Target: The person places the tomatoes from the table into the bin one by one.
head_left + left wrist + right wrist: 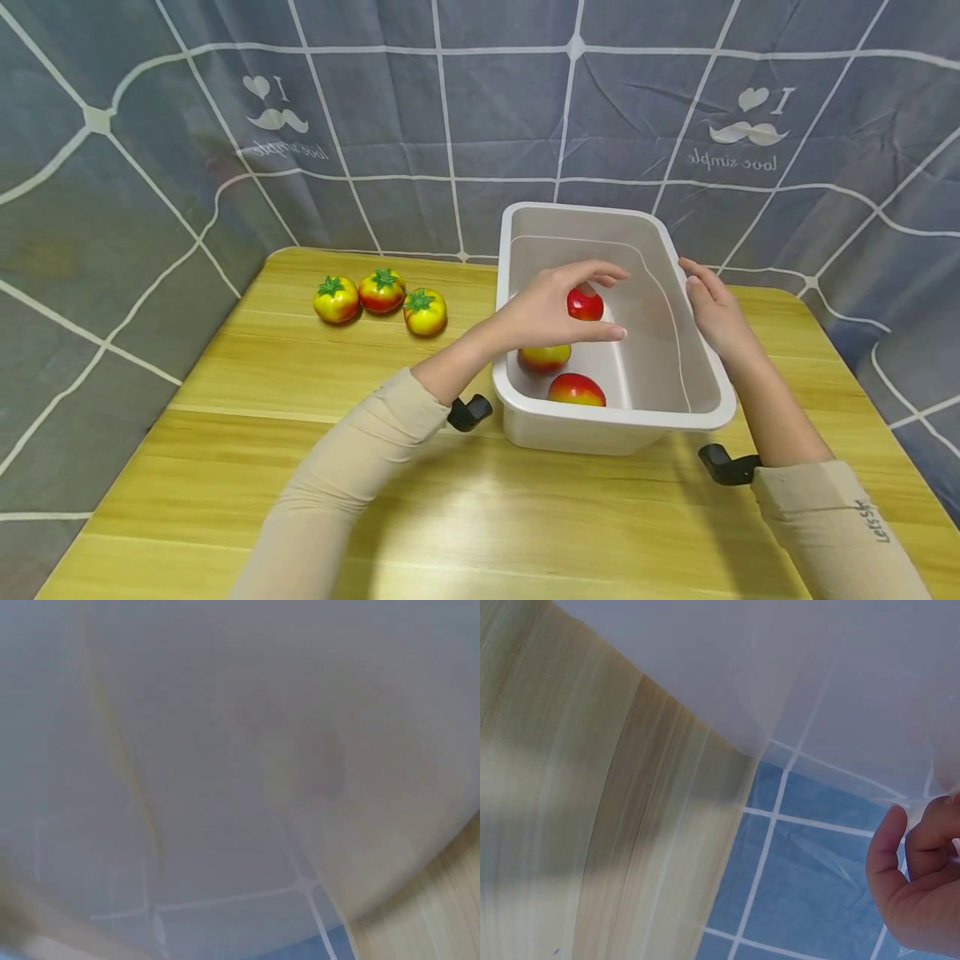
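The curtain (502,108) carried twice, in mirror writing, "I", a heart (753,98), a moustache (748,133) and "love simple"; the right sleeve (828,525) showed "Lets", then unclear letters.

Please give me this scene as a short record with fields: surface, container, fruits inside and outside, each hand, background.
Surface: wooden table
Container: pale bin
Inside: red fruit, yellow-and-red fruit, red-and-yellow fruit
Outside: three leafy-topped fruits, left of the bin
Left hand: left hand over the bin, thumb and fingers apart
Right hand: right hand at the bin's right rim; grip unclear
Background: grey-blue curtain with white lines
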